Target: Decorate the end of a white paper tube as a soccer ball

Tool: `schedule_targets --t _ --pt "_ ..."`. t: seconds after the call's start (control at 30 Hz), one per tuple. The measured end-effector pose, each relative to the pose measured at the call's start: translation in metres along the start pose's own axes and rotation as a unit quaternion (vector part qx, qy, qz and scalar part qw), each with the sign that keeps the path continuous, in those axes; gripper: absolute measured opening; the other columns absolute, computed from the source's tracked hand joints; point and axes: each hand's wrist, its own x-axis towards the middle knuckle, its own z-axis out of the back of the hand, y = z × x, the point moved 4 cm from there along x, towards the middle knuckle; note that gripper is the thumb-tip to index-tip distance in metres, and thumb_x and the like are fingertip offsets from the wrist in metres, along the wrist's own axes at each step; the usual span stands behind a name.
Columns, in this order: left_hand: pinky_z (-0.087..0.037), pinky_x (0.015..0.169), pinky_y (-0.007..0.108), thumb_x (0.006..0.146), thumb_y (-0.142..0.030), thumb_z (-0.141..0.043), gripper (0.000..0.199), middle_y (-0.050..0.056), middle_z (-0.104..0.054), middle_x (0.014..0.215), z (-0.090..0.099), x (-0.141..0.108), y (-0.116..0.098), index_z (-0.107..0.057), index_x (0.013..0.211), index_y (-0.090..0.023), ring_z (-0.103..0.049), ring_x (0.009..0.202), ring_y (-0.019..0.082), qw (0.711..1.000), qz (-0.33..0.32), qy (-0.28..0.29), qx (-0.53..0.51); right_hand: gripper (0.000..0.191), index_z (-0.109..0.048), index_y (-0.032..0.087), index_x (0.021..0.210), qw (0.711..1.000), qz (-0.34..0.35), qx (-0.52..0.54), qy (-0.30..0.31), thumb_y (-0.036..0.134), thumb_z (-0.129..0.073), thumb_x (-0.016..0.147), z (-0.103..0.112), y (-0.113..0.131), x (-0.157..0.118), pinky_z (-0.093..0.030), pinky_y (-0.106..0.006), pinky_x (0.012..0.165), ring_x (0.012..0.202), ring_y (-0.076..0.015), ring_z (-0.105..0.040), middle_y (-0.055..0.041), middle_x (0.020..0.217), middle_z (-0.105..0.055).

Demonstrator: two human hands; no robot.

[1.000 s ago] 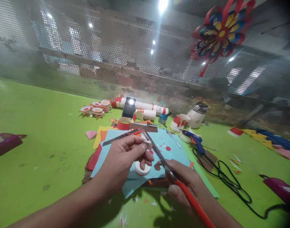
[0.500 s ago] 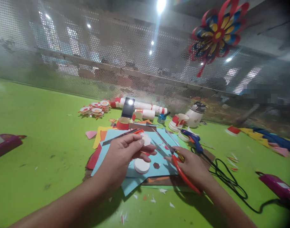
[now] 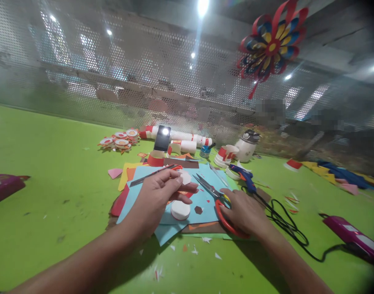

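My left hand [image 3: 157, 196] pinches a small white paper piece [image 3: 184, 177] between thumb and forefinger, its other fingers stretched out to the right. Under it, on light blue paper [image 3: 171, 229], sits a round white disc [image 3: 180, 210] with a red edge. My right hand [image 3: 245, 208] has its fingers at the red-orange handles of a pair of scissors [image 3: 209, 185]. The scissors are low over the blue paper, blades slightly apart and pointing away to the left. A small brown hexagon [image 3: 198, 210] lies between the disc and the scissors.
A blue glue gun [image 3: 246, 177] and its black cord lie to the right. Along the back are a phone [image 3: 162, 139], white paper tubes [image 3: 187, 147], a blue jar [image 3: 205, 151] and a white pot [image 3: 247, 147]. Purple tools [image 3: 354, 237] rest at both sides.
My right hand has lowered the scissors toward the blue paper, and their blades have turned more to the left. My left hand still pinches the white paper piece. The view has shifted slightly.
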Motion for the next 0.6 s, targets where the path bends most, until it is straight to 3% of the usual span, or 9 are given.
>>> schedule_targets --t 0.07,0.17,0.27,0.33,0.6 --pt "-0.054 0.068 0.029 0.088 -0.031 -0.063 0.017 0.011 -0.077 0.090 -0.001 0.000 0.000 -0.059 0.085 -0.015 -0.070 0.068 0.016 1.000 0.002 0.002 0.010 0.044 -0.062 0.014 0.126 1.000 0.009 0.005 -0.017 0.034 -0.054 0.088 0.009 0.002 -0.004 -0.046 -0.045 0.082 0.108 -0.0377 -0.058 -0.0199 0.108 -0.067" --pt "-0.054 0.066 0.030 0.087 -0.030 -0.063 0.016 0.010 -0.077 0.088 -0.003 0.001 0.002 -0.057 0.083 -0.016 -0.069 0.063 0.016 1.000 0.006 0.004 0.026 0.039 -0.062 0.016 0.123 0.994 0.051 0.087 -0.050 0.036 -0.051 0.092 0.027 0.012 -0.010 -0.048 -0.038 0.088 0.104 -0.0261 -0.062 -0.0135 0.112 -0.067" --pt "-0.054 0.066 0.030 0.087 -0.029 -0.062 0.015 0.009 -0.077 0.087 -0.006 -0.001 0.003 -0.055 0.082 -0.017 -0.069 0.061 0.015 0.999 0.014 0.005 0.044 0.029 -0.067 0.016 0.105 0.946 0.140 0.285 -0.066 0.038 -0.055 0.091 0.047 0.032 -0.018 -0.051 -0.035 0.083 0.089 -0.0208 -0.065 -0.0086 0.099 -0.071" --pt "-0.054 0.065 0.029 0.088 -0.029 -0.061 0.015 0.008 -0.077 0.086 -0.008 -0.002 0.002 -0.054 0.082 -0.017 -0.070 0.062 0.016 0.998 0.021 0.009 0.057 0.025 -0.068 0.017 0.098 0.919 0.165 0.353 -0.051 0.038 -0.057 0.090 0.056 0.046 -0.022 -0.052 -0.034 0.078 0.085 -0.0198 -0.065 -0.0068 0.094 -0.072" --pt "-0.053 0.067 0.030 0.090 -0.029 -0.057 0.015 0.006 -0.076 0.085 -0.011 -0.003 0.005 -0.053 0.083 -0.017 -0.070 0.066 0.016 0.995 0.024 0.049 0.082 0.020 -0.067 0.018 0.086 0.838 0.153 0.524 -0.007 0.036 -0.060 0.088 0.058 0.078 -0.020 -0.053 -0.029 0.066 0.076 -0.0159 -0.062 -0.0019 0.080 -0.066"
